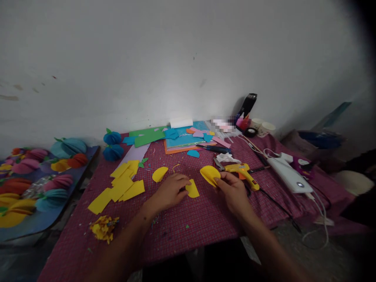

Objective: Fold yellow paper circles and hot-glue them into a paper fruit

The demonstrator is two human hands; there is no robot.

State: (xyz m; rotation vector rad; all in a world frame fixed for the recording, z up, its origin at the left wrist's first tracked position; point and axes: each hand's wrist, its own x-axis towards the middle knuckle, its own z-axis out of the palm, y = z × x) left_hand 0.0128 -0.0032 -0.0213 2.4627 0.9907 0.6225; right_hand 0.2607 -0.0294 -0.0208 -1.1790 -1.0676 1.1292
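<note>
The right hand (232,191) pinches a stack of folded yellow paper pieces (210,174) at its near edge, thumb on top, fingers closed on it; the stack is held just above the checked tablecloth (205,219), at table centre-right. The left hand (170,190) rests on the cloth with fingertips pressed onto a single yellow half-circle (192,189), pinning rather than lifting it. The stack's long axis runs roughly left-right, slightly tilted, with its rounded edge facing away toward the wall and its far-left end pointing toward another loose half-circle (159,174). The single piece lies with its long axis near-far, straight edge toward the left hand. Risks: the glue gun (243,173) lies just beside the right hand with an orange light showing, so it is likely hot; its nozzle is near the knuckles and the stack, and a sideways wrist move could cause a burn or smear glue. Its cable (273,199) trails off the table edge, a snag hazard. A one-edge pinch may let the stack's leaves fan out and misalign. Cut yellow rectangles (123,184) sit well apart, to the left.
</note>
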